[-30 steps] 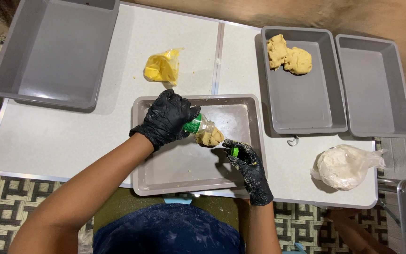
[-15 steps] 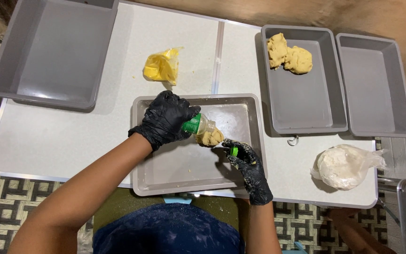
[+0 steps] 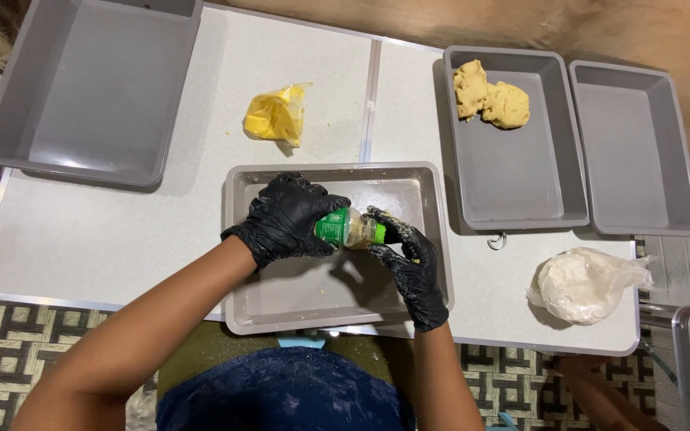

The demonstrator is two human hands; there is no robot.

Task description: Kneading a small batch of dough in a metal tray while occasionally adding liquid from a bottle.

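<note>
Both hands wear black gloves and meet over the grey tray [image 3: 281,303] at the near edge of the white desk [image 3: 105,239]. The left hand [image 3: 287,219] is wrapped around the green-labelled end of a small bottle [image 3: 348,228], which lies roughly level above the tray. The right hand [image 3: 406,259] grips the bottle's other end, fingers curled over what looks like its cap, though the glove hides that part. Crumbs of yellow dough cling to the right glove.

Behind the tray lies a yellow bag [image 3: 277,114]. To the right stands a grey pan holding dough lumps [image 3: 490,96], with another grey pan [image 3: 632,152] beside it. A large grey bin [image 3: 81,88] sits at far left, and a bag of white flour [image 3: 580,283] near the right edge.
</note>
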